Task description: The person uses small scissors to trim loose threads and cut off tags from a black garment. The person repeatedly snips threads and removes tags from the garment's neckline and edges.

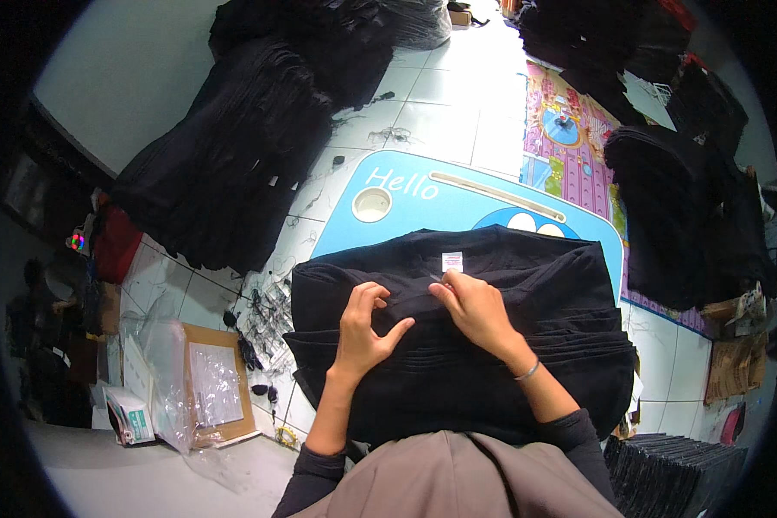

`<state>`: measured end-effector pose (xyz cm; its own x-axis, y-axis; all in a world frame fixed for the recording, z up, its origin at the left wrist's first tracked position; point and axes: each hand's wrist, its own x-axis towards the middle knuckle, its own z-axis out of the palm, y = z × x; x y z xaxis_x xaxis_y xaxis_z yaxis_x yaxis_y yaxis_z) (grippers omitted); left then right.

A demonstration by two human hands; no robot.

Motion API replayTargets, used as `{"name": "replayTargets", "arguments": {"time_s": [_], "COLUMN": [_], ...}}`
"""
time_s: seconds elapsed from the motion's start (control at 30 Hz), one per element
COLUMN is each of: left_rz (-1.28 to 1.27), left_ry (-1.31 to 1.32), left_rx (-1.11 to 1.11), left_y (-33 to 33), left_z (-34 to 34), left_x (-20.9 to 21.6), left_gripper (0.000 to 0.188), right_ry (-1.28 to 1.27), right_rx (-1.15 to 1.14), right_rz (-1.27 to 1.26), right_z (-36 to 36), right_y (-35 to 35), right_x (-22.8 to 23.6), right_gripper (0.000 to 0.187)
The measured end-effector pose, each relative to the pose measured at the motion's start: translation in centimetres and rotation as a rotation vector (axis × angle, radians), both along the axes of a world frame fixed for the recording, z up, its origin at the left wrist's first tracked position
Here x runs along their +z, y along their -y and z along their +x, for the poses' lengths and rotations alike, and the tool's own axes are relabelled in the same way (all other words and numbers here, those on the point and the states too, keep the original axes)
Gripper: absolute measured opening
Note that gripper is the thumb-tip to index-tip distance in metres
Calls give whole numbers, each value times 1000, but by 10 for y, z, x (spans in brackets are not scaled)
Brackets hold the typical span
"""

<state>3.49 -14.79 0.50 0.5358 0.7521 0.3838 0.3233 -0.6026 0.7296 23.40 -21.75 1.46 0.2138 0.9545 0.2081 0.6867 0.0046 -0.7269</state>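
Observation:
A stack of folded black garments lies in front of me, partly over a light blue low table. The top garment is spread with its upper edge away from me, and a small white label shows near the middle of that edge. My left hand is over the cloth, thumb apart from its half-bent fingers, with nothing seen in it. Close by the label, my right hand is closed in a pinch. A small greyish bit shows at its fingertips, too small to name.
Large heaps of black cloth stand at the far left and right. A colourful patterned mat lies beyond the table. Dark thread scraps litter the tiles at left, near a cardboard piece with clear plastic. Black stacked pieces sit at lower right.

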Motion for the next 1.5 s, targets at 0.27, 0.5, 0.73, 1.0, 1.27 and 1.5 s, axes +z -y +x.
{"name": "replayTargets", "arguments": {"time_s": [0.27, 0.5, 0.73, 1.0, 1.27, 1.5], "left_rz": [216, 37, -27, -145, 606, -128], "left_ry": [-280, -49, 34, 124, -530, -254], "left_rx": [-361, -287, -217, -38, 602, -366], "left_y": [-50, -54, -48, -128, -164, -37], "left_z": [7, 9, 6, -11, -5, 45], "left_x": [9, -3, -12, 19, 20, 15], "left_gripper": [20, 13, 11, 13, 51, 28], "right_ry": [-14, 98, 206, 230, 37, 268], "right_rx": [-93, -68, -53, -75, -99, -461], "right_rz": [-20, 46, 81, 154, 83, -47], "right_z": [-4, -8, -18, -22, -18, 49], "right_y": [2, 7, -1, -1, -2, 37], "right_x": [-11, -14, -17, -24, -19, 0], "right_gripper": [45, 44, 44, 40, 43, 27]}}
